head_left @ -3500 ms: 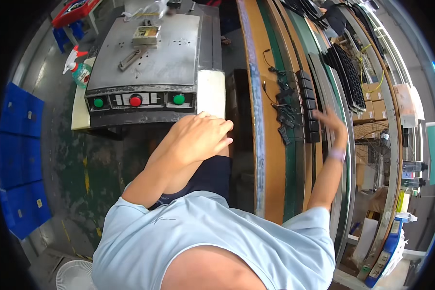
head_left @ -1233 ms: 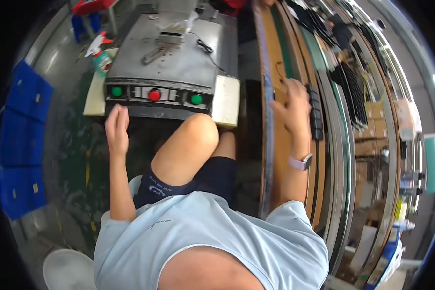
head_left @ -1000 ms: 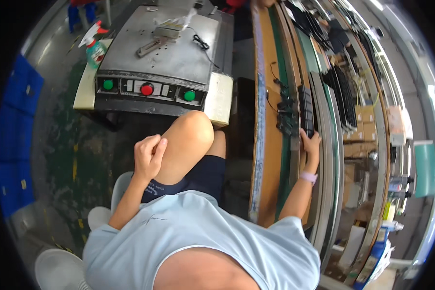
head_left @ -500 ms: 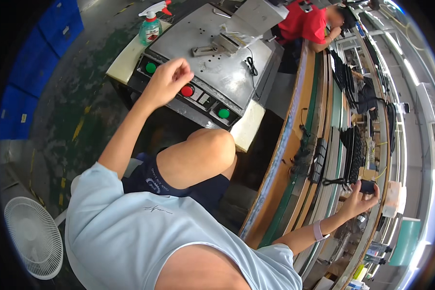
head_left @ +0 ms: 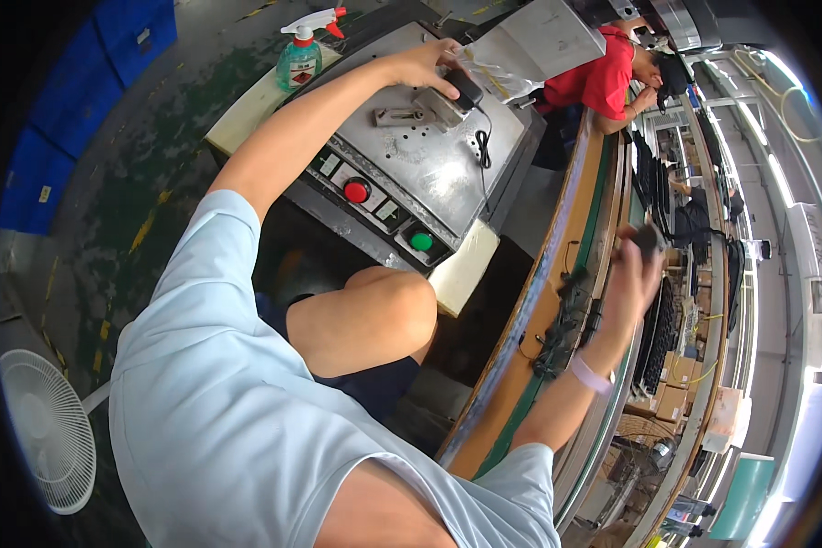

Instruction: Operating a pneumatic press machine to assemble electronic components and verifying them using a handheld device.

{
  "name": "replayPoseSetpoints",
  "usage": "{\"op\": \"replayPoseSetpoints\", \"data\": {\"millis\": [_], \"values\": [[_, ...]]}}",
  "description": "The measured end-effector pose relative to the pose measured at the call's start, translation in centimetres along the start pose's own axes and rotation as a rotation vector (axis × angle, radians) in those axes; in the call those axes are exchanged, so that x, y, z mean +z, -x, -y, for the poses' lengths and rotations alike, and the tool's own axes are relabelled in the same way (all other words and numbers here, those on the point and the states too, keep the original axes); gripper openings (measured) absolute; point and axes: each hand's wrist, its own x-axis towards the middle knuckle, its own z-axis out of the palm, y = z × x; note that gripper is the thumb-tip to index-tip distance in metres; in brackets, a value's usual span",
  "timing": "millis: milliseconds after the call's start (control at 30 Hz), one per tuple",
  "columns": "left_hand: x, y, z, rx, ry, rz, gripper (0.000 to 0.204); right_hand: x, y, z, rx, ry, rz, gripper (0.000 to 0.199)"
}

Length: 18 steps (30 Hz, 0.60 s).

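My left hand (head_left: 422, 69) is closed round a black power adapter (head_left: 467, 90) at the metal fixture (head_left: 441, 111) of a steel-topped machine (head_left: 420, 178). The adapter's thin black cable (head_left: 482, 149) hangs over the plate, bundled partway along. Out to the right, my right hand (head_left: 634, 279) is raised over the workbench line and grips a small black block (head_left: 649, 239). Motion smears that hand and the block, so its details cannot be made out. A metal housing (head_left: 539, 41) and clear plastic film (head_left: 502, 78) sit just beyond my left hand.
On the machine's front are a red button (head_left: 356, 191) and a green button (head_left: 421, 241). A spray bottle (head_left: 299, 66) stands at its left corner. Black cables (head_left: 553, 342) lie along the conveyor (head_left: 511, 416). Beyond sits a person in red (head_left: 603, 78); blue bins (head_left: 73, 100) and a fan (head_left: 46, 429) are left.
My left hand has moved from above the button panel up to the fixture and taken hold of the adapter there. My right hand has swung forward and inward with the black block.
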Motion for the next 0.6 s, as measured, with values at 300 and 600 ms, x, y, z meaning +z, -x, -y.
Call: {"op": "replayPoseSetpoints", "data": {"millis": [300,600], "values": [[0.2,16.8,-8.5,0.014,1.313,-0.206,0.094,20.2,-8.9,-12.5,-0.384,0.281,0.301,0.054],[2.8,28.9,-11.2,-0.515,0.805,-0.709,0.05,24.1,-8.8,-10.4,-0.618,0.809,0.598,0.078]]}}
